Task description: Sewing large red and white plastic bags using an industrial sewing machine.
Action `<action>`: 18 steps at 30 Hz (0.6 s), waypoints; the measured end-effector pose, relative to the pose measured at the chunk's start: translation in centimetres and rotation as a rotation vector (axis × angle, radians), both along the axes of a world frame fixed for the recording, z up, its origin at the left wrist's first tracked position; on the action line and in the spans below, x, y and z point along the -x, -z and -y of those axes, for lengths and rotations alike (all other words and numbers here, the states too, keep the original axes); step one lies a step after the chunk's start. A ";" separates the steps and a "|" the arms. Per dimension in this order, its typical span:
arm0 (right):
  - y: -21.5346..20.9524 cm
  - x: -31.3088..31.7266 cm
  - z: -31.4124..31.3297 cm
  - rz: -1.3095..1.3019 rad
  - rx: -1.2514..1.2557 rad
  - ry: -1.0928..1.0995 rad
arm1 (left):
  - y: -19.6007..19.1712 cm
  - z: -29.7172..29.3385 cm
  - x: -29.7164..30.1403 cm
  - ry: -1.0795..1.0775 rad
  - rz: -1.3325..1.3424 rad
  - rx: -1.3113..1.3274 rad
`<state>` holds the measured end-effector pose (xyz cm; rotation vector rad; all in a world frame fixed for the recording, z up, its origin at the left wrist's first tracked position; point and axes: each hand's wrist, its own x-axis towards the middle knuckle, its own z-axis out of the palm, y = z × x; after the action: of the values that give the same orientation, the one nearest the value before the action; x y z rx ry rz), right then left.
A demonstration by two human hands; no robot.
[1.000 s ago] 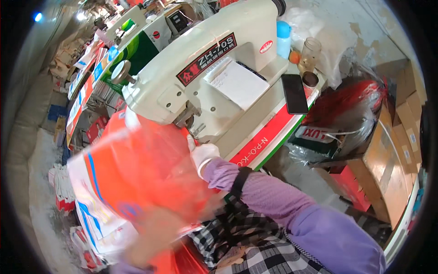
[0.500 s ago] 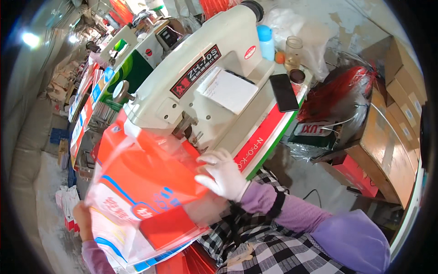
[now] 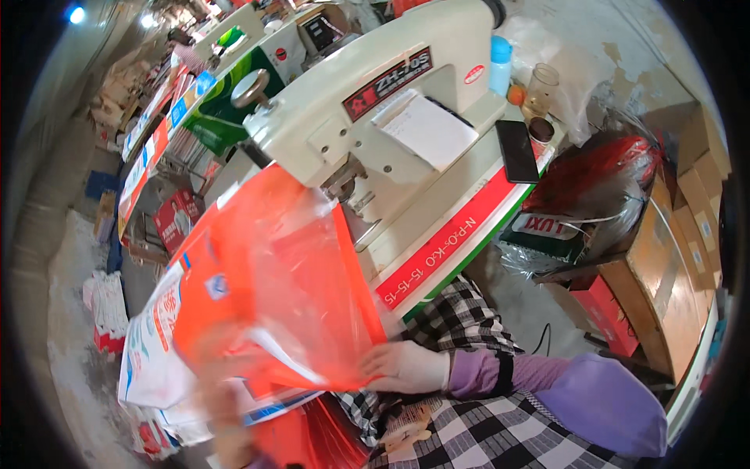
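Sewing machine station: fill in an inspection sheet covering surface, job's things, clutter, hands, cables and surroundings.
Surface: work table with a red strip along its edge and green below.
Job's things: orange-and-white plastic bag near the head of the white sewing machine.
Clutter: notepad beneath the machine's arm; phone, blue bottle and glass jar toward the right end.
Hands: right hand at the bag's near right edge; left hand blurred, by its near left part; grips unclear.
Cables: thin black cable on the floor.
Surroundings: cardboard boxes at right.

Lights (image 3: pixel 76 15) glare upper left, motion blurs the bag (image 3: pixel 305 273), and corners blacken.
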<state>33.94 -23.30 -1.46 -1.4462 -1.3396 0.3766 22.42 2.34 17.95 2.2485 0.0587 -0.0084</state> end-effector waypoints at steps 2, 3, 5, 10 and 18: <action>3.0 2.2 -0.4 0.168 0.088 0.053 | 4.4 10.6 -10.8 0.469 0.240 -0.036; 2.3 2.2 -0.5 0.177 0.078 0.012 | 8.4 11.3 -12.7 0.387 0.210 0.072; 0.7 1.4 -0.1 0.145 0.082 -0.072 | 17.9 6.2 -18.2 0.052 0.125 0.569; -1.4 1.2 2.5 -0.682 0.266 0.223 | 20.5 -3.1 -19.6 -0.694 -0.093 1.132; -0.7 0.2 3.2 -0.343 0.128 0.165 | 22.5 5.7 -18.4 -0.198 0.127 -0.450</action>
<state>33.73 -26.50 -0.79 -1.5057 -0.9290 0.5816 40.84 -3.33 -4.60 2.6754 0.2349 0.2793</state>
